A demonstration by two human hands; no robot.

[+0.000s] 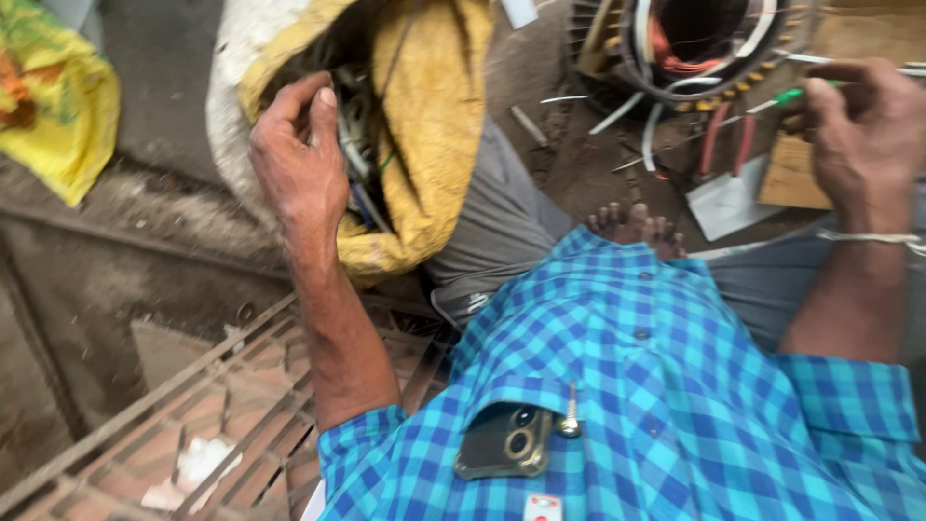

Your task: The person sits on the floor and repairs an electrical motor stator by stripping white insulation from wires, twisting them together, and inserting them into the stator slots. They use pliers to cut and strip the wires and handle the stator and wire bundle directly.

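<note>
- My left hand (299,159) reaches into the yellow sack (424,116), fingers curled on a bundle of wires (359,145) at its mouth.
- My right hand (863,125) pinches a green-handled tool (791,96) beside the motor stator (694,48).
- Risk — wires snagging, sack tipping over.

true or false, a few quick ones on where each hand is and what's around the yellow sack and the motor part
1. The left hand reaches into the open yellow sack. True.
2. The sack holds folded cloth only. False: a tangle of wires shows at its mouth.
3. The right hand holds a green-handled tool. True, though the blur hides its tip.
4. The right hand rests on the metal grate. False: the grate lies at lower left, far from that hand, which is up beside the round motor stator.
5. Red-handled pliers lie on the ground below the stator. True.
</note>
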